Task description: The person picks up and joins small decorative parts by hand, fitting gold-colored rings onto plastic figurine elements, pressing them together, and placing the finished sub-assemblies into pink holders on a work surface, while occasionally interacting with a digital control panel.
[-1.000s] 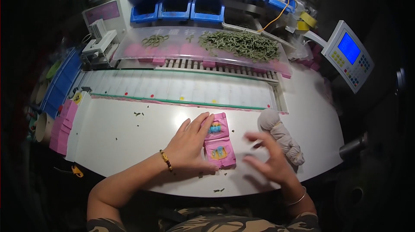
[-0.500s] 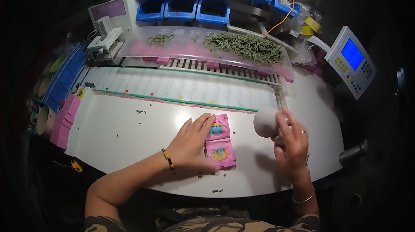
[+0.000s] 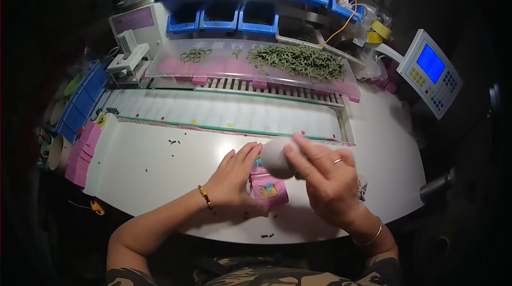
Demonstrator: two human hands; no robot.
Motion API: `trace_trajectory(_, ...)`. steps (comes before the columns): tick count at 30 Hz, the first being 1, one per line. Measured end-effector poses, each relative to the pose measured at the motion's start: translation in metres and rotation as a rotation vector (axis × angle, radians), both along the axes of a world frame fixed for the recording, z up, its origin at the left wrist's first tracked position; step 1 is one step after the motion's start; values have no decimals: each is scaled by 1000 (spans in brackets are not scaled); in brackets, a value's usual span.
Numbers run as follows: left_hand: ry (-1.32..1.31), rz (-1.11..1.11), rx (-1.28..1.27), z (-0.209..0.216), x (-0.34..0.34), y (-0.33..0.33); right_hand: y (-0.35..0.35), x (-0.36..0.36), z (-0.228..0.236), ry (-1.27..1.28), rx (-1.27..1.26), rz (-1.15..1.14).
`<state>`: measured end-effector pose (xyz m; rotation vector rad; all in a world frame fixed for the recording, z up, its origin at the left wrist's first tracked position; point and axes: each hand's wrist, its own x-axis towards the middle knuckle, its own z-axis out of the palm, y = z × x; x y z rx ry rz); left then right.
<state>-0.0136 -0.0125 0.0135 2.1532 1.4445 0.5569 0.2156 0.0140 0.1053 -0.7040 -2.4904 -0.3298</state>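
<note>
White table (image 3: pixel 160 168) — blue bins (image 3: pixel 256 17) hold dark bits.

pink pouches (image 3: pixel 269 190) partly under hands, white ball (image 3: pixel 276 157) blurred

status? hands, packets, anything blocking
Left hand flat on pink packets. Right hand holds grey-white wad over them. Green bits scattered on table, none in the way.
</note>
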Motion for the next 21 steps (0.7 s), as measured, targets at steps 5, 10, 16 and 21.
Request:
trace_trajectory(5, -120, -16, -2, -12, -8, 6, 4, -20, -37, -153, 49, 42)
trace_trajectory(10, -101, -13, 21, -15, -7, 8, 19, -12, -35, -214, -174, 79)
trace_trajectory(16, -151, -29, -24, -4, -9, 4, 10, -10, -1, 45, 33, -61)
trace_trajectory(21, -195, 17, 4, -12, -12, 1, 21, 27, -22, -38, 69, -219)
